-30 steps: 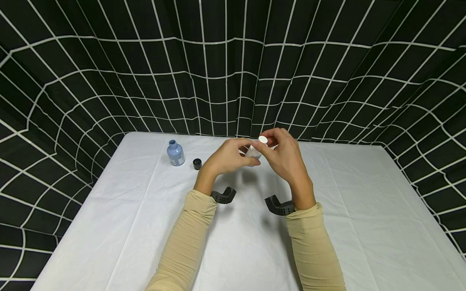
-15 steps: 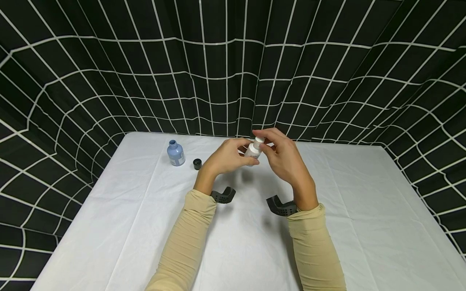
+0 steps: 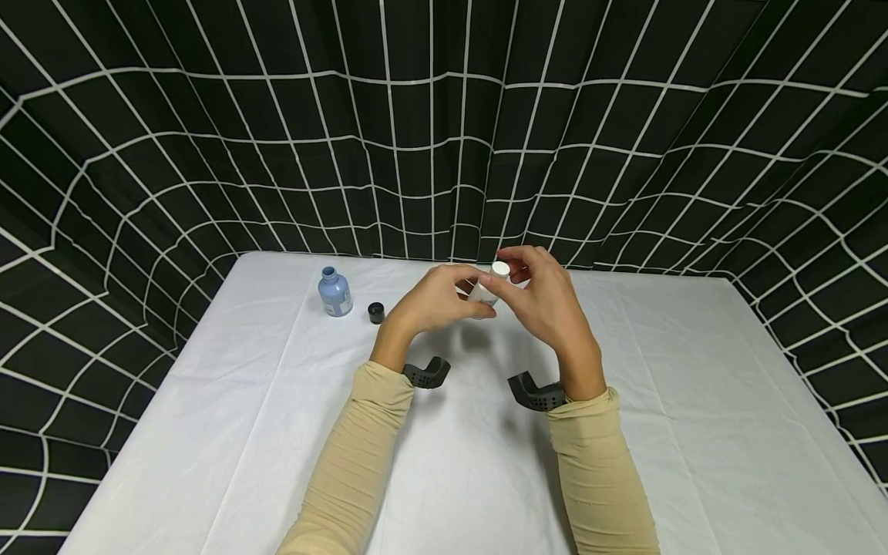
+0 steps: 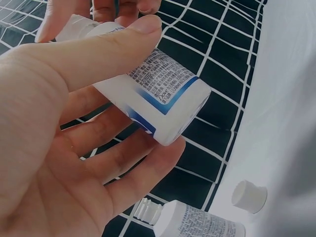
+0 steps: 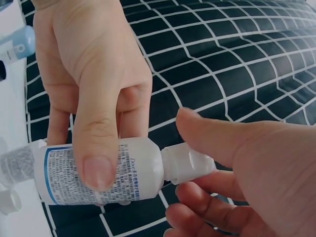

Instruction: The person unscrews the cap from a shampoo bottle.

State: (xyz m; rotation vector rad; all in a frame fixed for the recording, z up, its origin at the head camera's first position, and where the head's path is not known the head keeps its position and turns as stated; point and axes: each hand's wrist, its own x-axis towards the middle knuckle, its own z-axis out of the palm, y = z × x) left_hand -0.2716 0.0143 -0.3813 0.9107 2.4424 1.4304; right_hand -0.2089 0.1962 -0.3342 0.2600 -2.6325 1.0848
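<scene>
My left hand (image 3: 440,297) holds a small white bottle (image 4: 163,86) tilted above the table, its thumb across the printed label. The bottle's blue-edged base points down and its neck leans toward my right hand (image 3: 544,297). Thumb and fingers of the right hand pinch the white cap (image 5: 186,164) on the neck; in the head view the round top of that cap shows between the fingers. A second white bottle (image 4: 197,222) with a bare threaded neck stands on the table in the left wrist view. A loose white cap (image 4: 249,196) lies near it. Both are hidden in the head view.
An uncapped blue bottle (image 3: 336,293) stands at the back left of the white-covered table (image 3: 444,478). Just right of it lies a black cap (image 3: 376,312). A black curtain (image 3: 444,139) with a white grid hangs behind and at the sides.
The right hand's fingers have shifted round the cap, turning one way and back, with the cap's top in sight again. The left hand and bottle have barely moved.
</scene>
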